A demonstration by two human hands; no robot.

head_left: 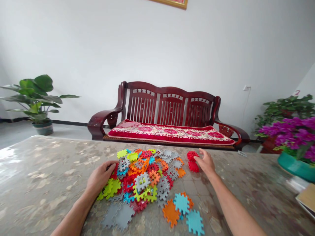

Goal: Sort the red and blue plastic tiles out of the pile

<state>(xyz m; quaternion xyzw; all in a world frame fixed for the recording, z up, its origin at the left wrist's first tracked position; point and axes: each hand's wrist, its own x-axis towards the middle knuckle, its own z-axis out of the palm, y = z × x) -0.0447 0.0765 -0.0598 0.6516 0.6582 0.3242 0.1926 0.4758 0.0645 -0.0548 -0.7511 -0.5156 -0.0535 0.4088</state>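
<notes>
A heap of colourful plastic interlocking tiles (142, 180) lies in front of me, in red, orange, grey, lime and blue. At the heap's left edge is my left hand (101, 176), its fingers curled closed at a red interlocking tile (114, 171); the hand partly hides it. Right of the heap, my right hand (206, 163) has thumb and finger at the right corner of some red interlocking tiles (193, 156), which look joined together. Lime tiles (112, 188) sit just below my left hand.
Nearer me lie blue tiles (182, 202), an orange tile (171, 213) and grey tiles (124, 215). A teal flowerpot (294, 167) stands on the patterned table (46, 183) at right. Beyond the table is a wooden bench (172, 106); a potted plant (41, 98) stands left.
</notes>
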